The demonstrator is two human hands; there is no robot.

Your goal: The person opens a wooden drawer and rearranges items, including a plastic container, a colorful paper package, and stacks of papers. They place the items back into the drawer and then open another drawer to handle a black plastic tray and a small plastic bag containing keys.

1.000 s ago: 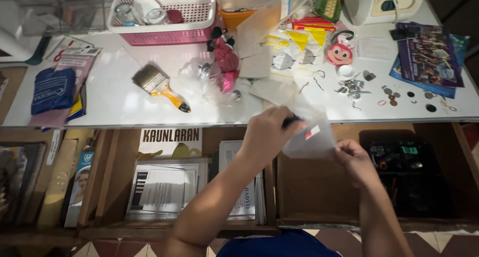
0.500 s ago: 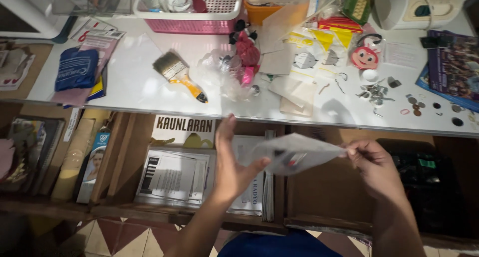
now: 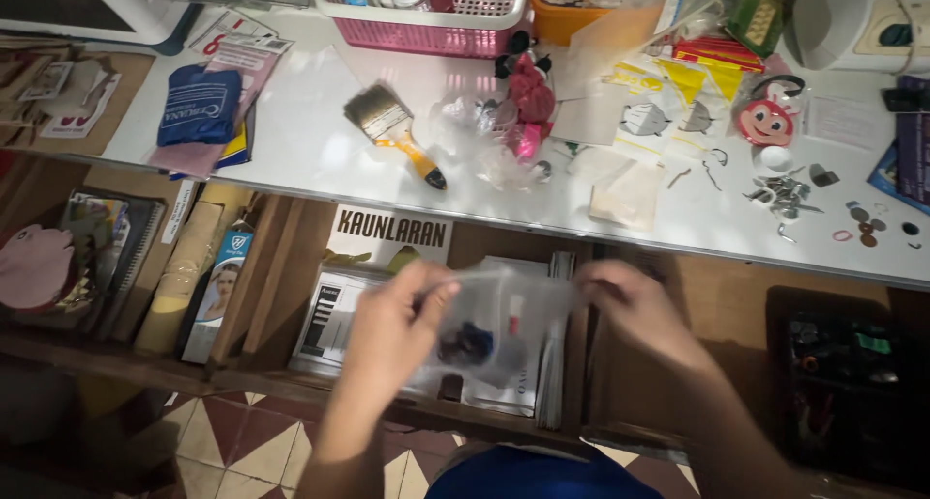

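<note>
Bag-handling changed since half a second ago: small clear plastic bag flat and edge-on then, upright now and lower, in front of the booklets on the shelf below the white table. Left hand, open-palmed under it before, now closed on the bag's left side; right hand pinching the upper right corner. Held from both sides, then, with a dark blue lump sunk toward the bottom. Hard to make out: both hands motion-blurred, exact fingertip placement unclear, lump's kind unreadable, red-and-white patch on the bag smeared — forearms cut off at the lower edge.
</note>
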